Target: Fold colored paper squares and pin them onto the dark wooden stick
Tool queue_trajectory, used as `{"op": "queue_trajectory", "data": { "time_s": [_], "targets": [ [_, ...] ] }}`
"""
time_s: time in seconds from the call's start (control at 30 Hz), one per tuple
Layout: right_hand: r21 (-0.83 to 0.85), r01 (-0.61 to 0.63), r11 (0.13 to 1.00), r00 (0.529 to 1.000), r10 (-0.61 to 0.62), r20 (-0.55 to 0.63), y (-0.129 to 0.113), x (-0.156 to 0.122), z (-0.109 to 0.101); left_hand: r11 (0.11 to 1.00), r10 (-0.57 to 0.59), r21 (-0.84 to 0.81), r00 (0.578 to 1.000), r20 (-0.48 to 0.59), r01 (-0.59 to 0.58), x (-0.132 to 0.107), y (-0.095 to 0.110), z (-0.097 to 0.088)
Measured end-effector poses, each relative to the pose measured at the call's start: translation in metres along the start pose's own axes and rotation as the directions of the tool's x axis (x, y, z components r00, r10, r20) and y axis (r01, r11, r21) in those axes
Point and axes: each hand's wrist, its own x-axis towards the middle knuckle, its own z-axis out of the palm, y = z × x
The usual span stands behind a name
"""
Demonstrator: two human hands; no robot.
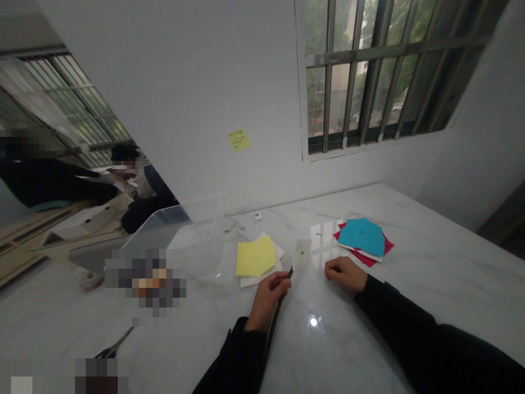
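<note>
Above the white marbled tabletop (pixel 320 355), my left hand (pixel 266 300) grips a thin dark strip (pixel 274 324), pinched between thumb and fingers close to its far end. A short tip pokes out past my fingertips, and the rest slants back toward me, along the inner side of my black sleeve (pixel 235 358). My right hand (pixel 343 273) is to the right, apart from the strip, with its fingers curled inward; I cannot tell whether they close on anything.

Just beyond the tip of the strip there is a pale patch (pixel 301 262) with a dark spot on it. To the left of that, near my left hand, a yellow paper (pixel 256 257) lies over white paper (pixel 249 281). Near my right hand, on its far side, a blue piece (pixel 361 236) lies on top of white and red pieces, their edges and corners showing from under it.

Farther left stands a clear plastic container (pixel 164 230), and past the yellow paper sits a small white object (pixel 257 216). On the wall ahead is a yellow note (pixel 238 140), its writing too small to read, left of a barred window (pixel 369 71). Off to the left, two people are by another table.
</note>
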Motion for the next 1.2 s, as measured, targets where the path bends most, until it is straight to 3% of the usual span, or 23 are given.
{"op": "queue_trajectory", "data": {
  "time_s": [0.13,0.3,0.33,0.37,0.4,0.43,0.47,0.5,0.53,0.57,0.6,0.7,0.77,0.8,0.87,1.0,1.1,1.2],
  "targets": [
    [0.024,-0.041,0.999,0.983,0.045,-0.180,0.009,0.002,0.001,1.000,0.004,-0.005,1.000,0.021,-0.004,-0.001,-0.001,0.000],
    [0.232,-0.053,0.971,0.943,0.125,-0.307,0.006,0.003,0.004,1.000,-0.012,0.007,0.998,0.054,0.011,-0.001,0.000,0.000],
    [0.292,-0.066,0.954,0.949,0.150,-0.277,0.000,0.002,0.004,1.000,-0.009,0.002,0.998,0.056,0.009,-0.001,0.000,0.000],
    [0.350,-0.094,0.932,0.972,0.162,-0.170,-0.008,-0.001,0.005,1.000,-0.005,-0.008,0.999,0.050,0.005,-0.001,0.000,0.001],
    [0.400,-0.136,0.906,0.989,0.148,0.002,-0.017,-0.006,0.007,1.000,-0.002,-0.026,0.999,0.035,0.002,-0.001,0.000,0.001],
    [0.424,-0.201,0.883,0.960,0.090,0.266,-0.026,-0.011,0.009,0.999,-0.001,-0.050,1.000,0.011,0.001,0.000,0.000,0.001],
    [0.388,-0.279,0.878,0.807,-0.005,0.591,-0.035,-0.017,0.011,0.997,-0.004,-0.077,1.000,-0.016,0.003,0.000,0.000,0.001],
    [0.347,-0.322,0.881,0.597,-0.096,0.796,-0.043,-0.023,0.014,0.994,-0.012,-0.106,0.999,-0.044,0.008,0.000,0.000,0.002],
    [0.348,-0.337,0.875,0.490,-0.153,0.858,-0.049,-0.027,0.018,0.991,-0.023,-0.135,0.998,-0.067,0.013,0.001,0.001,0.002],
    [0.378,-0.335,0.863,0.495,-0.180,0.850,-0.053,-0.030,0.021,0.986,-0.032,-0.165,0.996,-0.081,0.018,0.001,0.001,0.002],
    [0.410,-0.323,0.853,0.551,-0.183,0.814,-0.054,-0.031,0.025,0.982,-0.037,-0.190,0.996,-0.085,0.020,0.001,0.001,0.002],
    [0.498,-0.277,0.822,0.833,-0.053,0.550,-0.041,-0.020,0.028,0.975,-0.031,-0.223,0.997,-0.072,0.014,0.001,0.003,0.002],
    [0.561,-0.274,0.781,0.943,0.104,0.317,-0.026,-0.009,0.023,0.978,-0.024,-0.211,0.998,-0.057,0.012,0.000,0.003,0.003],
    [0.602,-0.266,0.753,0.963,0.189,0.190,-0.018,-0.004,0.019,0.979,-0.023,-0.203,0.998,-0.051,0.012,0.001,0.003,0.003],
    [0.668,-0.237,0.706,0.938,0.345,-0.031,-0.006,0.002,0.011,0.981,-0.019,-0.193,0.999,-0.041,0.011,0.001,0.002,0.004],
    [0.700,-0.155,0.697,0.806,0.499,-0.318,0.005,0.005,0.003,0.990,-0.004,-0.142,1.000,-0.001,0.004,0.001,0.001,0.003],
    [0.637,-0.092,0.765,0.787,0.447,-0.424,0.008,0.006,0.002,0.998,-0.014,-0.055,0.996,0.087,0.018,-0.002,0.003,0.002],
    [0.432,-0.026,0.902,0.779,0.289,-0.556,0.007,0.006,-0.003,0.999,-0.039,0.039,0.985,0.169,0.033,-0.006,0.007,0.002]
  ]
}}
